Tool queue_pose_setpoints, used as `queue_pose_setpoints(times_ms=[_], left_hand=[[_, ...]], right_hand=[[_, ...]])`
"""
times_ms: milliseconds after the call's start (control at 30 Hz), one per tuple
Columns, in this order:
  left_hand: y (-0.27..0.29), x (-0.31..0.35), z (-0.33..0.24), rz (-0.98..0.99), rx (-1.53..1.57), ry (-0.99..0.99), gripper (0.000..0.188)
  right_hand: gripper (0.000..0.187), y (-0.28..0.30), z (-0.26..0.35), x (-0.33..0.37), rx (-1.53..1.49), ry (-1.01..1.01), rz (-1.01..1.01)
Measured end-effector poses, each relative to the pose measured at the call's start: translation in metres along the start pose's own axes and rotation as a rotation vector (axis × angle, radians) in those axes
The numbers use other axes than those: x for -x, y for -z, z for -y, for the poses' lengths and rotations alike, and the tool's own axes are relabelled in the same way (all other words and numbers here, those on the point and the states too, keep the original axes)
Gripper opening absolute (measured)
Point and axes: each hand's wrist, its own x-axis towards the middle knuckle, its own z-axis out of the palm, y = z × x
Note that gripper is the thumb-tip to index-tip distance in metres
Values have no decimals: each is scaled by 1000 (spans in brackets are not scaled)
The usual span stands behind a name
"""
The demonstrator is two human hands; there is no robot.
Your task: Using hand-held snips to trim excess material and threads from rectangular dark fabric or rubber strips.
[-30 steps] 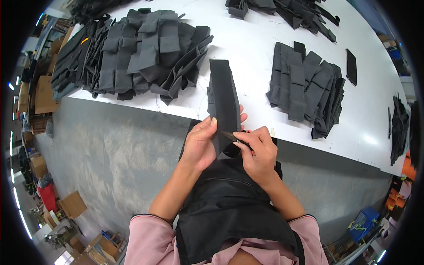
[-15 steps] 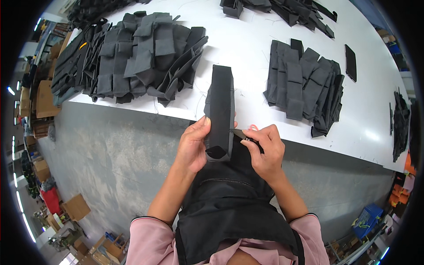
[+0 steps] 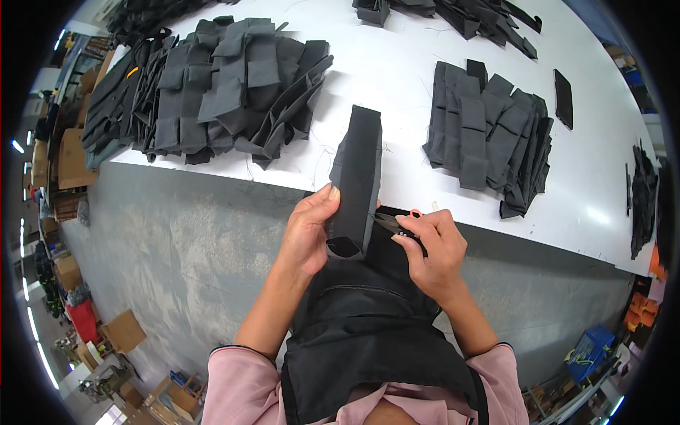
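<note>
A long black fabric pouch (image 3: 356,170) is gripped near its lower end by my left hand (image 3: 309,225), thumb on top and fingers hidden behind. Its upper part reaches over the table's front edge, and a dark opening shows at the bottom end. My right hand (image 3: 438,248) is closed around small thread snips (image 3: 388,222) with dark blades and a bit of red at the back. The blade tips point left and lie at the pouch's right edge; whether they touch a thread I cannot tell.
On the white table (image 3: 397,78) lie a large heap of dark fabric pouches (image 3: 227,85) at left, a smaller heap (image 3: 489,134) at right and more fabric pieces (image 3: 460,18) at the back. A black phone (image 3: 563,99) lies at right, near dark strips (image 3: 643,202).
My right hand and the snips have moved slightly right and down, and the blades now show more. The pouch has tilted a little, its top end leaning right.
</note>
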Motion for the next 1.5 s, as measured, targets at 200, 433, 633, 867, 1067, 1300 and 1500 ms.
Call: queue_pose_setpoints(times_ms=[200, 433, 633, 867, 1067, 1300, 1500], left_hand=[[1, 2, -4, 9, -53, 53, 39], [7, -1, 0, -48, -16, 78, 36], [-1, 1, -8, -2, -78, 73, 37], [-1, 2, -8, 14, -109, 79, 37], [-2, 1, -8, 3, -101, 110, 36], [8, -2, -1, 41, -91, 120, 35], [-1, -2, 0, -17, -42, 114, 32]], right_hand=[[28, 4, 0, -3, 10, 57, 53], [30, 4, -2, 2, -45, 10, 19], [25, 14, 4, -3, 58, 60, 112], [26, 17, 7, -9, 62, 117, 174], [27, 12, 3, -5, -21, 44, 122], [25, 12, 7, 1, -107, -52, 13], [25, 2, 12, -5, -204, -175, 52]])
